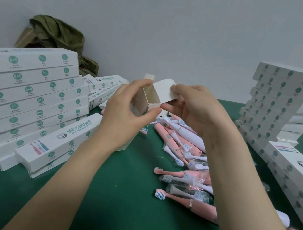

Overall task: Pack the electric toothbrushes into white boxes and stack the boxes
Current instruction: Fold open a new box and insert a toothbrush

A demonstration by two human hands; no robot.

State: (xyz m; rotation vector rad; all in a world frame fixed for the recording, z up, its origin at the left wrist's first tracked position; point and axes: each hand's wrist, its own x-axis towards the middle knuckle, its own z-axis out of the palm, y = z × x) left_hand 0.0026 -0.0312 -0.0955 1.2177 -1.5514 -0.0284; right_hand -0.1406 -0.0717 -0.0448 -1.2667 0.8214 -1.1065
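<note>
I hold a white box (153, 99) upright above the green table (116, 195), its top end open toward me. My left hand (127, 108) grips the box's body, thumb on the near edge. My right hand (191, 106) pinches the box's open top flap (165, 92) between thumb and fingers. Below my right forearm lies a pile of pink and white electric toothbrushes (183, 159) with loose brush heads in clear wrappers. The box's lower part is hidden behind my left hand.
A tall stack of white boxes (31, 91) stands at the left, with more lying in front. Another stack of boxes (274, 109) rises at the right, with further boxes (293, 178) beside it. A crumpled green bag (58, 35) sits by the back wall.
</note>
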